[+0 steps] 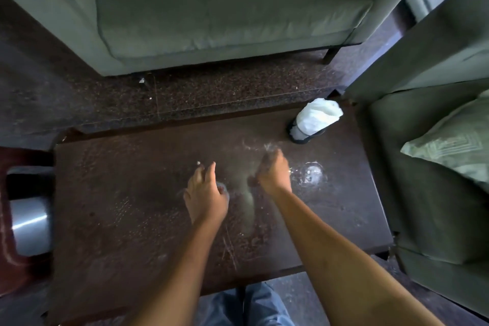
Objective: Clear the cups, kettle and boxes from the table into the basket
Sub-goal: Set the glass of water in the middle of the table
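Note:
My left hand [205, 190] hovers over the middle of the dark brown table [127, 206], palm down, fingers apart, holding nothing. My right hand [274, 174] is just to its right, blurred, with its fingers curled under and nothing visible in them. At the left edge of the view a red basket [10, 259] stands beside the table, with a shiny steel kettle [29, 219] inside it. No cups or boxes show on the table.
A dark-based object wrapped in white plastic [315, 119] stands at the table's far right corner. White smears and a wet patch [312, 172] mark the tabletop. A grey-green sofa [225, 8] lies beyond, and another with a cushion [449, 148] is on the right.

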A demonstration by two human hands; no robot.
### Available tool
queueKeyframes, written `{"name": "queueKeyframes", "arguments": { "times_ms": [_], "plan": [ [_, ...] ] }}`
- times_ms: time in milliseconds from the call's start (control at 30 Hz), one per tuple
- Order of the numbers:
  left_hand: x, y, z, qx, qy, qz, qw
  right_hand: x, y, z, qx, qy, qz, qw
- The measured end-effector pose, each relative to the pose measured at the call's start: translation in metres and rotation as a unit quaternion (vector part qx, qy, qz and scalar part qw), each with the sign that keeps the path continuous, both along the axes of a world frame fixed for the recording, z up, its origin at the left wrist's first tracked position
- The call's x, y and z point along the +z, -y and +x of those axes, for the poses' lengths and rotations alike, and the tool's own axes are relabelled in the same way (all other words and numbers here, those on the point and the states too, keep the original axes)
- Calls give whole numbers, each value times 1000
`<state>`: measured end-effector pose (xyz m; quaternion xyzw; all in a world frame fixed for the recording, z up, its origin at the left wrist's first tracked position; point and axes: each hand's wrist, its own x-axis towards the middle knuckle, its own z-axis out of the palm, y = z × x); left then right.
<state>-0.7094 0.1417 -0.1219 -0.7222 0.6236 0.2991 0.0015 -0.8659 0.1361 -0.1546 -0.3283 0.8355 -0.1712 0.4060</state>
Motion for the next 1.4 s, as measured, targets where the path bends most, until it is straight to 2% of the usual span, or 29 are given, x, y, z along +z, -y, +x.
{"name": "queueKeyframes", "arguments": {
  "times_ms": [100, 167, 367, 600, 867, 1067, 1167, 1400],
  "plan": [
    [2, 10, -18, -25, -12, 0, 1000, 5, 20, -54, -164, -32, -33, 985],
    [2, 17, -31, -42, -12, -2, 999, 5, 31, -82, -238, -39, -52, 969],
    [-2, 33, -62, -45, -27, -2, 999, -3, 58, -114, -285, -13, -82, 955],
    [-6, 37, -73, -39, -43, 9, 998, -15, 69, -120, -247, -8, -88, 965],
    [-13, 34, -64, -26, -31, 37, 999, -18, 75, -110, -69, -45, -88, 993],
    [-19, 29, -55, -20, -4, 42, 999, -16, 75, -110, -60, -33, -81, 994],
    [-14, 28, -47, -26, 25, 34, 999, -6, 71, -106, -27, -62, -45, 997],
    [42, 31, -20, -39, 83, -7, 996, 51, 34, -96, -9, -118, -41, 992]
  ]
}}
